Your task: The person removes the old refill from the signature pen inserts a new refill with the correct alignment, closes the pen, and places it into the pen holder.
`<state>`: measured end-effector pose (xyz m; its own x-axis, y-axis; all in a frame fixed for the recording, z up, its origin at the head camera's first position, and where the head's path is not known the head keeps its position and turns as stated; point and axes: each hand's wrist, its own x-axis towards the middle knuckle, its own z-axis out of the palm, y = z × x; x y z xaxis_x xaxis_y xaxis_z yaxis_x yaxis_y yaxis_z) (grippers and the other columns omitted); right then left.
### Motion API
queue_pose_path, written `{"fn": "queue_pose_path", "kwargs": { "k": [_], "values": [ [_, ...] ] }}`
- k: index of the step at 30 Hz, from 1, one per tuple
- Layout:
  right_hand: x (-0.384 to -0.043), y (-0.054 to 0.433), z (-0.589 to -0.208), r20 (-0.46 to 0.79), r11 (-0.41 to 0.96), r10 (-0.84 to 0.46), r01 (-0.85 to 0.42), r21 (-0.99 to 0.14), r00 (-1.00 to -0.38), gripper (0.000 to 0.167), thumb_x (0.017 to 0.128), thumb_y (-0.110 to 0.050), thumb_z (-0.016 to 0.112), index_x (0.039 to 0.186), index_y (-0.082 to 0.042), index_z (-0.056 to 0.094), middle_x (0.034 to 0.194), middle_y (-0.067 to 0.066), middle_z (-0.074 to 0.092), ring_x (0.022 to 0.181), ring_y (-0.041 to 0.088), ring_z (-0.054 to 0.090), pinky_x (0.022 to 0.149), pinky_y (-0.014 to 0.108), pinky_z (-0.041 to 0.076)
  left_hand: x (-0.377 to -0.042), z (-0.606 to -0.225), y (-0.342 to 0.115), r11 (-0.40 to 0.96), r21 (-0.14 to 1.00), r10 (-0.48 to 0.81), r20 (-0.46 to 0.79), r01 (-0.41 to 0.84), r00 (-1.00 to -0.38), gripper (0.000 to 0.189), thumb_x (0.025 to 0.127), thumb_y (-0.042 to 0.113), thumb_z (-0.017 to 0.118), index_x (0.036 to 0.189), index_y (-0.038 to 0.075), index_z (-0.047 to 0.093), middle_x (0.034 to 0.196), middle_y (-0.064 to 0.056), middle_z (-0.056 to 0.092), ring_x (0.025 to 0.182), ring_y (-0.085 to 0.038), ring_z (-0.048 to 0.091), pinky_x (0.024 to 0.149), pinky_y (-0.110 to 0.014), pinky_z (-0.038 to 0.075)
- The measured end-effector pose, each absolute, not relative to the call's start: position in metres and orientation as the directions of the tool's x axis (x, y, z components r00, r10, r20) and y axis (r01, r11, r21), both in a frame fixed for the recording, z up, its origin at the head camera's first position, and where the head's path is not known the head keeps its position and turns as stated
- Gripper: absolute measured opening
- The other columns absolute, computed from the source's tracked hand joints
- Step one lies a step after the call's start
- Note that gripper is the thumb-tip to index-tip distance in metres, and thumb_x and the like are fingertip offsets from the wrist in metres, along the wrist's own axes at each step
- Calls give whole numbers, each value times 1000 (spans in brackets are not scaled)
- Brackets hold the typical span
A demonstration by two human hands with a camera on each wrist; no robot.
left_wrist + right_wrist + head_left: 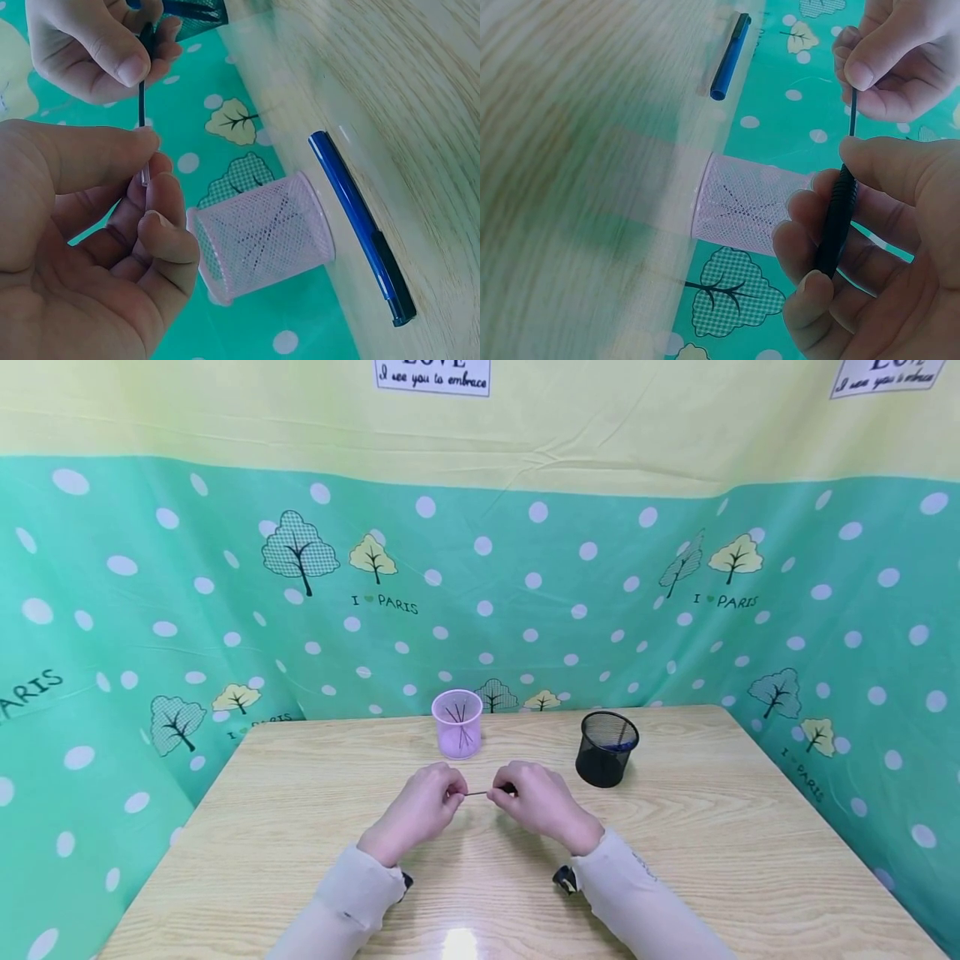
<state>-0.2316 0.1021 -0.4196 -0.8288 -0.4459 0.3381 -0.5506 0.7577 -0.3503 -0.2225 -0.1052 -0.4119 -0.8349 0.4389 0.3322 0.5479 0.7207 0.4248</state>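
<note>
One thin dark rod (142,106), pale tip (145,177), ridged black grip (838,219) at other end. Sits over desk (300,827), near lilac mesh cup (447,745). Left hand (424,803) pinches tip end; right hand (542,800) has fingers curled round grip.

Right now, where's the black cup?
In the head view, the black cup stands on the table, right of the purple cup, beyond the right hand.
</note>
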Motion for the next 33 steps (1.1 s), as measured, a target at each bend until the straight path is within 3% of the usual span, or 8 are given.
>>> {"fn": "queue_pose_path", "kwargs": {
  "k": [12, 33],
  "values": [
    [-232, 102, -419, 337, 756, -445, -549, -356, -830, 7, 87, -30, 68, 81, -25, 69, 77, -15, 57, 65, 1, 51, 55, 24, 42, -224, -410, -98, 719, 423, 448, 326, 552, -832, 0, 83, 7, 69, 83, 7, 69, 80, 5, 57, 74, -10, 53, 68, -28, 48],
    [-232, 102, -421, 340, 756, -451, -555, -345, -825, 7, 87, -30, 68, 81, -26, 68, 76, -15, 56, 64, 1, 50, 55, 24, 42, -224, -410, -94, 706, 411, 475, 330, 577, -816, 10, 81, 0, 67, 84, 7, 73, 81, 4, 61, 77, -12, 56, 71, -31, 49]
  ]
}}
